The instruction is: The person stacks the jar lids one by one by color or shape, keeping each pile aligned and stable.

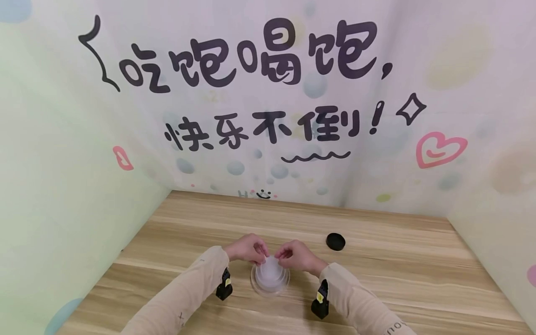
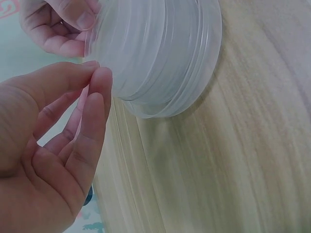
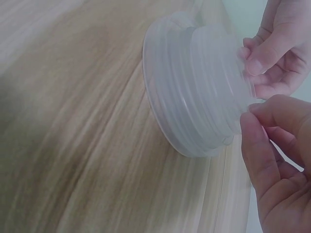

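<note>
A translucent, stepped collapsible cup (image 1: 271, 280) stands on the table, its tiers narrowing upward from a wide round base. My left hand (image 1: 250, 248) pinches the edge of the top ring between thumb and index finger, as the left wrist view shows up close. On the opposite side, my right hand (image 1: 300, 257) pinches that same edge with thumb and forefinger. Stacked rings of the cup (image 3: 204, 87) show in the right wrist view, with the wide base toward the wood.
A round black lid (image 1: 336, 241) lies on the wooden table (image 1: 398, 260), behind and to the right of the cup. Printed fabric walls (image 1: 268, 172) enclose the table at the back and both sides. Each wrist wears a small black camera (image 1: 320, 300).
</note>
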Action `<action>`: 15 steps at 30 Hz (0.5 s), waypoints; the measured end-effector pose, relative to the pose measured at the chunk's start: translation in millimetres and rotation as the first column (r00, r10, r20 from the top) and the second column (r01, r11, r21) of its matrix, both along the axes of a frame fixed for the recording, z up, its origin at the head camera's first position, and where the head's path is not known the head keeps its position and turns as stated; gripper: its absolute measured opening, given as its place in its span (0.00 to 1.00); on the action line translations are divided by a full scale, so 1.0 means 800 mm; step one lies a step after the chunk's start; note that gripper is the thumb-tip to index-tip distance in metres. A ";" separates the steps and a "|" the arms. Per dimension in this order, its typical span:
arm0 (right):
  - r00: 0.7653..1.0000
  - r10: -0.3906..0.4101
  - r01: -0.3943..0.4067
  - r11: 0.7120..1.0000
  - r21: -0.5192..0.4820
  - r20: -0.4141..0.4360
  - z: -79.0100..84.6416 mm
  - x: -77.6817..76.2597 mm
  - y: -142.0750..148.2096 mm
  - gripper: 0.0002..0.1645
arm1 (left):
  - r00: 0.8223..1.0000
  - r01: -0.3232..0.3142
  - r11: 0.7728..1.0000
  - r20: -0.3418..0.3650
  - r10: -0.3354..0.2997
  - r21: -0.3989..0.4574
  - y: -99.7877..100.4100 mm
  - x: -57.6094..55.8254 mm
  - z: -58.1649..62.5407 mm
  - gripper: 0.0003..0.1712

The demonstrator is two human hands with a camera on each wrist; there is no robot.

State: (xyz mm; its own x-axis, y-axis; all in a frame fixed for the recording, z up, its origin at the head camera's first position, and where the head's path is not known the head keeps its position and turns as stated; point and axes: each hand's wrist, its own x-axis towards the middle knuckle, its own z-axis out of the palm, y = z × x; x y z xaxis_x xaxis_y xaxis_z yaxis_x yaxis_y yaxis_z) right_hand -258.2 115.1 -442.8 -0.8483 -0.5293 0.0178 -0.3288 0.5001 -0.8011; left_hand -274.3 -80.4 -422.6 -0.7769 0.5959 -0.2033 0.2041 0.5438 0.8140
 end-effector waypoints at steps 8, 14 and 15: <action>1.000 0.003 -0.003 1.000 -0.005 -0.004 0.000 0.001 0.001 0.06 | 1.000 -0.001 1.000 0.005 0.001 0.001 0.002 -0.001 0.000 0.05; 0.999 -0.018 0.018 1.000 -0.004 -0.030 -0.002 0.002 0.005 0.06 | 1.000 0.010 1.000 -0.010 -0.010 -0.003 0.003 -0.003 0.002 0.05; 0.999 -0.024 0.024 1.000 -0.005 -0.034 -0.003 0.001 0.006 0.06 | 1.000 0.013 1.000 -0.015 -0.013 -0.003 0.003 -0.003 0.003 0.05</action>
State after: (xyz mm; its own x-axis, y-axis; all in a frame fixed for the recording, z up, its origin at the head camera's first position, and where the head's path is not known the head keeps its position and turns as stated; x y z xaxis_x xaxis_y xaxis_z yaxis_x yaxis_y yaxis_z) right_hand -257.3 119.7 -445.3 -0.8597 -0.5084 0.0495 -0.3440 0.5047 -0.7918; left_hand -276.9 -77.6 -420.1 -0.7721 0.6055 -0.1930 0.2238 0.5433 0.8092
